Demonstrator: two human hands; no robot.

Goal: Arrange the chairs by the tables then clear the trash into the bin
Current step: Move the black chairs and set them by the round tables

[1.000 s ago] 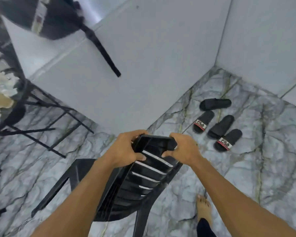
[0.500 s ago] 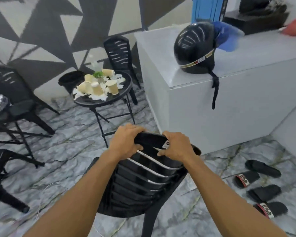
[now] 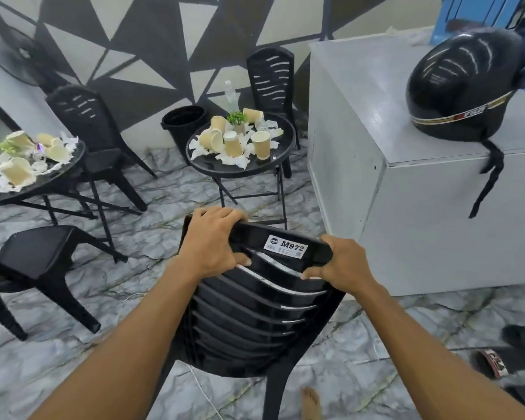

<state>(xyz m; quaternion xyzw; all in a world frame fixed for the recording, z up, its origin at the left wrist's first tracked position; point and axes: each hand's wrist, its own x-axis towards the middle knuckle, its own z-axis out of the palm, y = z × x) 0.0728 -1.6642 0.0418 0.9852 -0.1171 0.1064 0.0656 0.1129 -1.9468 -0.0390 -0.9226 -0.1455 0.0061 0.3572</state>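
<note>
Left hand [image 3: 212, 241]: curled over the left end of the chair's top rail, fingers on the far side, thumb on the near side.
Right hand [image 3: 343, 265]: gripping the right end of the same rail, fingertips tucked under it.
Chair [image 3: 255, 313]: black plastic, directly in front of the person with its slatted back to the camera; a white sticker [image 3: 287, 247] sits on the rail between the hands. It is near the middle table but apart from it.
Bin [image 3: 184, 122]: black, on the floor by the wall, just behind the middle table; its inside is too dark to tell the contents.
Middle table [image 3: 215, 166]: round and black, carrying paper cups [image 3: 261, 144], some upright and some tipped over, crumpled tissues [image 3: 234, 159] and a small potted plant [image 3: 237, 118].
Left table [image 3: 28, 194]: carries more cups and tissues; cut off by the frame edge.
Bottle [image 3: 231, 93]: clear, behind the plant; whether it stands on the table is unclear.
Other chairs: one behind the middle table [image 3: 272, 74], one behind the left table [image 3: 85, 116], one at lower left [image 3: 37, 253], partly cut off.
Helmet [image 3: 458, 86]: on the white cabinet [image 3: 406, 207], strap hanging over the edge.
Sandals [image 3: 497, 362]: blurred, at the right edge.
</note>
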